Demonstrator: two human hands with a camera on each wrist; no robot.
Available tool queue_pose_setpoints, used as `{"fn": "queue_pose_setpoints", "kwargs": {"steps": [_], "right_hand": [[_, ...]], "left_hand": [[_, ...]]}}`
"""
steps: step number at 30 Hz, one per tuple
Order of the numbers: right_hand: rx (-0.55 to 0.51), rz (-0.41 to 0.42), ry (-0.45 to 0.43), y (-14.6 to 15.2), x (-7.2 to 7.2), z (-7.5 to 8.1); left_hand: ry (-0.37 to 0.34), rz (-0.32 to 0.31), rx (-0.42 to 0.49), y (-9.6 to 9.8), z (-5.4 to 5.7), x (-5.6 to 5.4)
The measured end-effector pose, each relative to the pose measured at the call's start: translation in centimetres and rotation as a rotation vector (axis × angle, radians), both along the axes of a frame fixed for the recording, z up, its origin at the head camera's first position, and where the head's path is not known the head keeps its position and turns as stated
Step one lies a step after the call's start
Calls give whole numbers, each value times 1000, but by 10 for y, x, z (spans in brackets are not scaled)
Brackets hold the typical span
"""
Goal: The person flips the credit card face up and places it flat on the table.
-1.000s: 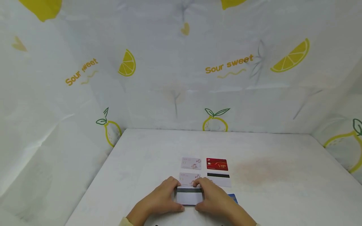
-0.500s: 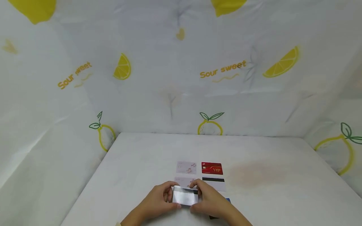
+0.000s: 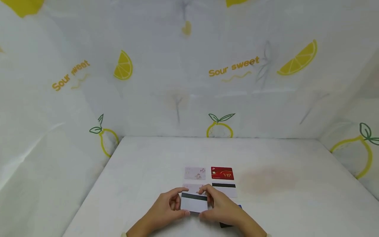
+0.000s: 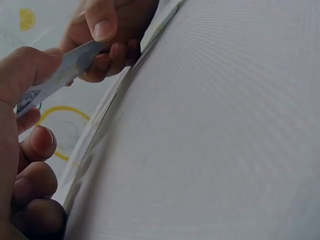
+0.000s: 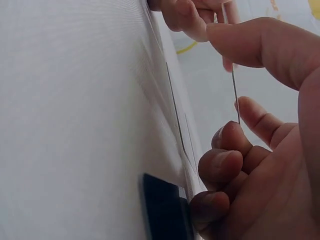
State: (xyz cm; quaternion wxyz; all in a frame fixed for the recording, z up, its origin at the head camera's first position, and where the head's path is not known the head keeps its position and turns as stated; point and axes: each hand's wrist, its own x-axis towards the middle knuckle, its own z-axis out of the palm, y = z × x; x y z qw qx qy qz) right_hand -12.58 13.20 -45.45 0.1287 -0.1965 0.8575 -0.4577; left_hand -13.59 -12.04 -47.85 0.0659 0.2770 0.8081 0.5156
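Note:
My left hand (image 3: 167, 207) and right hand (image 3: 220, 206) pinch a white card with a dark magnetic stripe (image 3: 193, 203) by its two ends, fingertips along the top and thumbs at the lower corners. The striped face is turned up toward the head camera. The left wrist view shows the card's other, bluish-grey printed face (image 4: 75, 67). Seen from the right wrist, the card (image 5: 235, 90) is a thin edge-on line. Beyond it lie two pale pink floral cards (image 3: 195, 173), the nearer one partly covered by the fingers.
A red VIP card (image 3: 222, 173) lies at the back right, with a white black-striped card (image 3: 224, 191) in front of it. A blue corner (image 3: 240, 206) and a dark card edge (image 3: 225, 225) show around my right forearm. Lemon-printed sheeting (image 3: 177, 82) rises behind the white table (image 3: 281, 210).
Both hands still hold the card, whose tilt has changed: the glare across it half a second ago is gone. The right forearm has uncovered a dark card edge. The head view has shifted slightly.

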Motion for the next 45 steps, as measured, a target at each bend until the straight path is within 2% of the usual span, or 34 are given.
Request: {"fn": "queue_pose_setpoints", "kwargs": {"steps": [7,13,17,21,25,27,30,32,39,45], "right_hand": [[-24,27,38,1,-2,3],[12,50,77,0,-1,2],[66,59,161,-3,2,2],[169,33,258,-8,5,5],[219,9,349,-15,8,11],[210,12,407,-19,10,13],[180,18,468,-22,12,14],[152,23,468,-22,13,14],[39,4,314,-22,13,19],[-53,-17,243,-22,14,21]], "left_hand": [[13,-1,52,-1,3,-2],[-7,-7,65,-2,4,1],[6,-10,66,-2,4,3],[41,-19,84,0,4,5],[-3,-36,149,2,7,8],[-40,-40,170,4,8,10],[-54,-34,177,5,9,11],[-50,-29,183,6,9,12],[-18,-24,195,6,10,10],[-49,-19,157,6,12,11]]}}
